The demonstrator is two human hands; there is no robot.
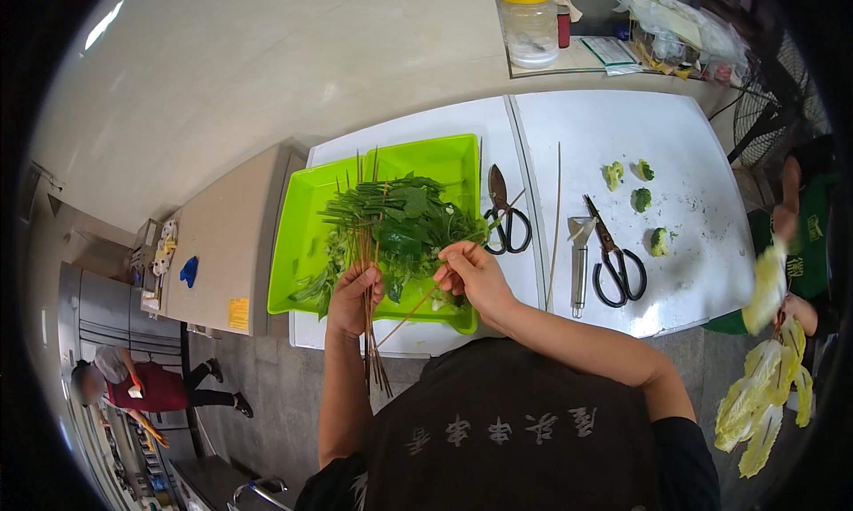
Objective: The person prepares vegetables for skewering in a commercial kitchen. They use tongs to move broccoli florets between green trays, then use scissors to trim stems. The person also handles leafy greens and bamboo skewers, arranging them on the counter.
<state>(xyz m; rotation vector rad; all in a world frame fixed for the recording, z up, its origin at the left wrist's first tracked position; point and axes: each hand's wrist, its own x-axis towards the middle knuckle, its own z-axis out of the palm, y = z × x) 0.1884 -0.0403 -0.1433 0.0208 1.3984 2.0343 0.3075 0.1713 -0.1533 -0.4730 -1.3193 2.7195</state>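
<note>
My left hand [356, 298] is closed around a bundle of thin brown skewers [366, 244], which stick out above and below the fist. Between thumb and fingers, my right hand [470, 271] holds one thin skewer [413, 311] that slants down toward the bundle's lower ends. Both hands are over the near side of a bright green divided plastic tray [283, 258]. Bunched green leafy vegetables [406, 218] with cut stems lie in the tray, partly behind the skewers. Black-handled scissors [508, 218] rest just right of the tray.
On the white table [693, 131] lie a long thin stick [555, 224], a metal peeler [578, 271], more scissors [613, 258] and several broccoli florets [658, 242]. At the right, a co-worker's hands hold yellow-green cabbage leaves [760, 391]. Another person [150, 384] walks at the lower left.
</note>
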